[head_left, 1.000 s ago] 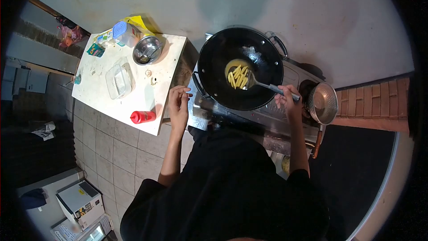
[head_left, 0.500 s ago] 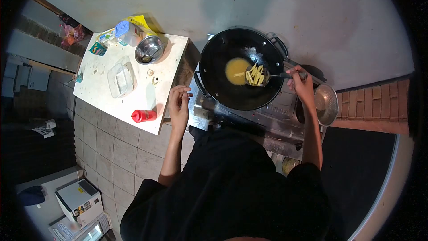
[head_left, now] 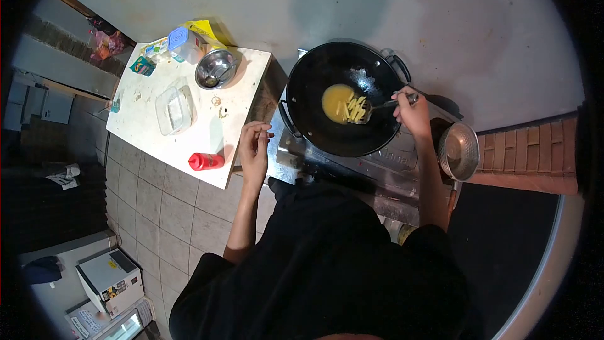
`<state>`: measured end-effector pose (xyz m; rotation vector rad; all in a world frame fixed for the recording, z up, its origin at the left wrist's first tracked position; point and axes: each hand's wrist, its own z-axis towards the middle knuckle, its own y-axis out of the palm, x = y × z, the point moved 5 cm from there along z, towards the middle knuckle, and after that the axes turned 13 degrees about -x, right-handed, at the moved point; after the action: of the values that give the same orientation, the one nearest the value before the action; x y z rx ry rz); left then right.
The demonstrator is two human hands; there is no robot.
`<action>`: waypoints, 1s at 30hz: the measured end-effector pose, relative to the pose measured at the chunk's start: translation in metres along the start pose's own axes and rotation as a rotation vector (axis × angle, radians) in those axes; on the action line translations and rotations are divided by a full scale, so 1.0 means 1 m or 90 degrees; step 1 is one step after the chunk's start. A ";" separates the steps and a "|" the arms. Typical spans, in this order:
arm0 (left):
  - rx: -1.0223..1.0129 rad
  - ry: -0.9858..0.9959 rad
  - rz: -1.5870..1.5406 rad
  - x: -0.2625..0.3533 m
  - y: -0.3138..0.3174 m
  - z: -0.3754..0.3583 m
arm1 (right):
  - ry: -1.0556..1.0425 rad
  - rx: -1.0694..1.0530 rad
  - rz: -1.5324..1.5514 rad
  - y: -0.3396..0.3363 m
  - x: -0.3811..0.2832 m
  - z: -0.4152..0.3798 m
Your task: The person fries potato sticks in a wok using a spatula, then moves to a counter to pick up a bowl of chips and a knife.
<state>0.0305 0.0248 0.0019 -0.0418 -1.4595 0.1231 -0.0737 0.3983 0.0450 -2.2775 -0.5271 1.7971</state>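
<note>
The yellow strips [head_left: 357, 109] lie in the black wok [head_left: 343, 141], left of the right hand's grip, at the head of the spatula [head_left: 377, 107], part of them in the yellow liquid [head_left: 335, 96]. The right hand [head_left: 411, 112] is closed around the spatula's handle, over the wok's right side. Near that grip, toward the person's right, sits a metal pan [head_left: 459, 150]. The left hand [head_left: 254, 148] has its fingers loosely bent and slightly apart, between the wok and the white table [head_left: 189, 145]; left of it, the red bottle [head_left: 206, 161] lies on the tabletop.
</note>
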 end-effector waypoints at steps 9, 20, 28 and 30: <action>0.003 -0.004 -0.003 -0.002 -0.005 -0.003 | -0.053 -0.060 0.225 0.039 0.046 0.016; -0.003 0.008 -0.009 -0.001 -0.001 -0.003 | -0.046 -0.082 0.366 0.059 0.044 0.013; 0.005 -0.014 -0.003 -0.001 -0.005 -0.006 | -0.068 -0.101 0.406 0.045 0.035 0.003; 0.003 -0.012 0.006 -0.002 -0.004 -0.006 | -0.083 -0.076 0.374 0.038 0.031 -0.002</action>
<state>0.0364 0.0207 0.0000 -0.0439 -1.4782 0.1344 -0.0594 0.3756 0.0040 -2.5965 0.0381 2.2291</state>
